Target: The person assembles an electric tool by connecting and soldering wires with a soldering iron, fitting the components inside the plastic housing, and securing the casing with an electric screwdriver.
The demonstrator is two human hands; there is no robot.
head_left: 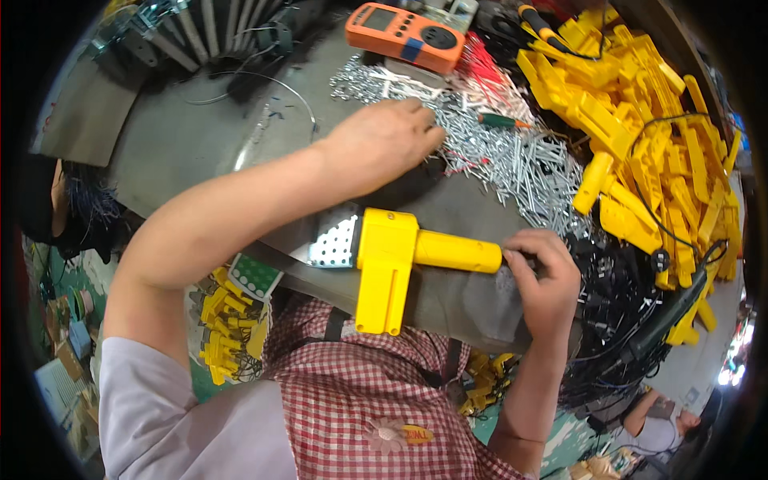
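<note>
A yellow plastic tool housing with a side handle lies at the near edge of the workbench. A perforated silver metal guard sticks out of its left side. My right hand has its thumb and forefinger pinched at the free end of the handle. Farther off, my left hand hovers at the near left edge of a heap of loose screws. Its fingers are curled together, and whatever is between them is hidden.
An orange meter stands at the back. Yellow plastic housings are heaped at right, with a yellow-black screwdriver beside them. A green-handled screwdriver rests on the screws. Black parts and a dark corded tool lie at near right.
</note>
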